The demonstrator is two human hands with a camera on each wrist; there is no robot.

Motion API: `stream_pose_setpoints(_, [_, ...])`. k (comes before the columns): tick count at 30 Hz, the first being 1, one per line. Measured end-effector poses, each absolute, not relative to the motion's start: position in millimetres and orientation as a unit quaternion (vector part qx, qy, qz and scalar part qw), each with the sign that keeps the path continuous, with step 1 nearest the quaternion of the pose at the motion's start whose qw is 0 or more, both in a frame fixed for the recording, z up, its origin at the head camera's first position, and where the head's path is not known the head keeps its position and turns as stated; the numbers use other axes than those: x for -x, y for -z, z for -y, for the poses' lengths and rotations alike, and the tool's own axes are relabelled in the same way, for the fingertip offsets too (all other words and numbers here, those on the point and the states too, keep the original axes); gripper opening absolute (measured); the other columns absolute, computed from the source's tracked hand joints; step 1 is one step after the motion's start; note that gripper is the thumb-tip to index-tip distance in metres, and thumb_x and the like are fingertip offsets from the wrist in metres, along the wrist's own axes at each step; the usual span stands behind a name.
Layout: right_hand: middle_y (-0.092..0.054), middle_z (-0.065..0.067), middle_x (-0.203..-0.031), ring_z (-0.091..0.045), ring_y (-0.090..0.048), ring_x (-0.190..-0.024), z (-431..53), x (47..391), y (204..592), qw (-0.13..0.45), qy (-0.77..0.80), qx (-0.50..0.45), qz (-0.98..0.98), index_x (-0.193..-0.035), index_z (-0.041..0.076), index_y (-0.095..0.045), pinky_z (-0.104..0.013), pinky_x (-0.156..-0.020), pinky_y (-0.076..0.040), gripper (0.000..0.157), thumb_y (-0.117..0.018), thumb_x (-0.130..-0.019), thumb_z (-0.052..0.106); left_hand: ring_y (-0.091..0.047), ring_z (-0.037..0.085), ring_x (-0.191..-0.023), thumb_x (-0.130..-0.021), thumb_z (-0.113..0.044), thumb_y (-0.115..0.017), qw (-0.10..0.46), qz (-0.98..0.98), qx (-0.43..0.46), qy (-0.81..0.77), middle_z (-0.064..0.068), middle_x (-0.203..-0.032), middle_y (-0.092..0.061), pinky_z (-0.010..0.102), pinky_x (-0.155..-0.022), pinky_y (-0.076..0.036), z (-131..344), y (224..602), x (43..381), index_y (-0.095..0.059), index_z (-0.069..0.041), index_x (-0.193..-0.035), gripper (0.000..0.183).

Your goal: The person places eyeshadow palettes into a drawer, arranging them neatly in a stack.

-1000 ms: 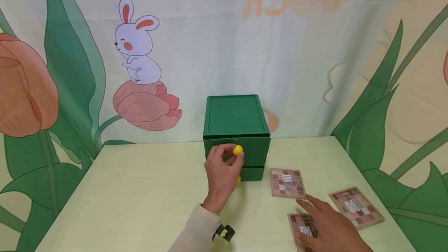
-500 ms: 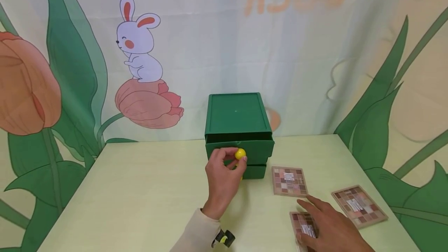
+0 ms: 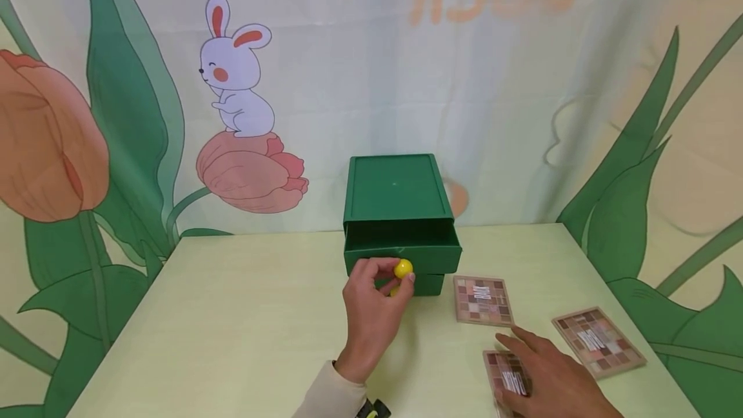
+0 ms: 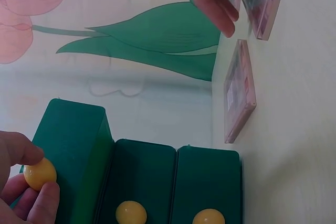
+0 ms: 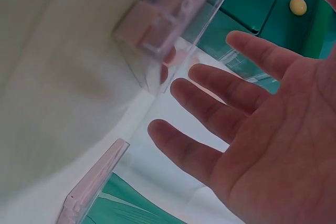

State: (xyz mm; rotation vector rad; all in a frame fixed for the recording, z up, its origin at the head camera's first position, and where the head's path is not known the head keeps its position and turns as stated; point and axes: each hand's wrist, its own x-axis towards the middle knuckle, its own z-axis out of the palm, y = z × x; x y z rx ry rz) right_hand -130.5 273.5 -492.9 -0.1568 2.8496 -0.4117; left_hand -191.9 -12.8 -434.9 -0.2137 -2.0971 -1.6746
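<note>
A green box of drawers (image 3: 400, 186) stands at the back of the table with its top drawer (image 3: 432, 260) pulled partway out. My left hand (image 3: 374, 315) pinches that drawer's round yellow knob (image 3: 403, 268) between thumb and fingers. In the left wrist view, two lower drawers sit pushed in, each with a yellow knob (image 4: 131, 212). My right hand (image 3: 551, 373) has its fingers spread and holds nothing. It hovers by the near makeup palette (image 3: 502, 366), partly hiding it; whether they touch, I cannot tell.
Right of the drawers lies a second palette (image 3: 483, 300), and a third palette (image 3: 600, 342) lies farther right. The pale table (image 3: 232, 328) ends at a printed curtain (image 3: 360, 82) behind the box.
My left hand has drawn the top drawer outward by its knob, from nearly closed to partway out. The right hand stays in about the same place.
</note>
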Motion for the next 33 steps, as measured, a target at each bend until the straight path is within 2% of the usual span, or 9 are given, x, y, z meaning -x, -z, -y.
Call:
stream_pose_setpoints(10, [-0.048,-0.017,-0.161,-0.045,-0.054,-0.139,-278.5,126.9,494.7,0.122,0.142,0.066,-0.98,-0.152,0.021,-0.056,-0.073,-0.102,-0.051,0.097,-0.079,-0.076,0.075,-0.07,0.016,-0.095,-0.087,-0.012,-0.087,0.219,0.751,0.071,0.619,0.003,-0.105,-0.063,0.033,-0.083,-0.066,10.4,436.3,179.1,-0.075,-0.011,-0.105,0.021])
stream_pose_setpoints(17, [-0.049,-0.017,-0.161,-0.044,-0.055,-0.138,-282.7,123.7,497.1,0.114,0.143,0.072,-0.981,-0.152,0.02,-0.057,-0.072,-0.101,-0.053,0.098,-0.079,-0.075,0.076,-0.069,0.015,-0.093,-0.086,-0.012,-0.088,0.22,0.749,0.063,0.622,0.001,-0.103,-0.063,0.029,-0.082,-0.065,8.9,437.3,167.5,-0.076,-0.013,-0.104,0.021])
stream_pose_setpoints(27, [-0.048,-0.019,-0.161,-0.048,-0.053,-0.139,-286.5,123.8,496.0,0.137,0.149,0.057,-0.978,-0.153,0.022,-0.056,-0.075,-0.1,-0.05,0.099,-0.077,-0.075,0.078,-0.07,0.013,-0.094,-0.086,-0.011,-0.087,0.22,0.747,0.052,0.625,0.0,-0.102,-0.064,0.026,-0.081,-0.065,9.9,440.0,151.1,-0.076,-0.017,-0.102,0.02])
stream_pose_setpoints(33, [-0.049,-0.018,-0.161,-0.047,-0.055,-0.139,-289.8,120.1,497.9,0.118,0.145,0.061,-0.981,-0.153,0.023,-0.056,-0.075,-0.098,-0.052,0.098,-0.076,-0.074,0.079,-0.07,0.013,-0.093,-0.086,-0.012,-0.087,0.222,0.751,0.052,0.62,0.0,-0.102,-0.064,0.028,-0.081,-0.066,10.9,439.8,144.0,-0.076,-0.017,-0.102,0.02])
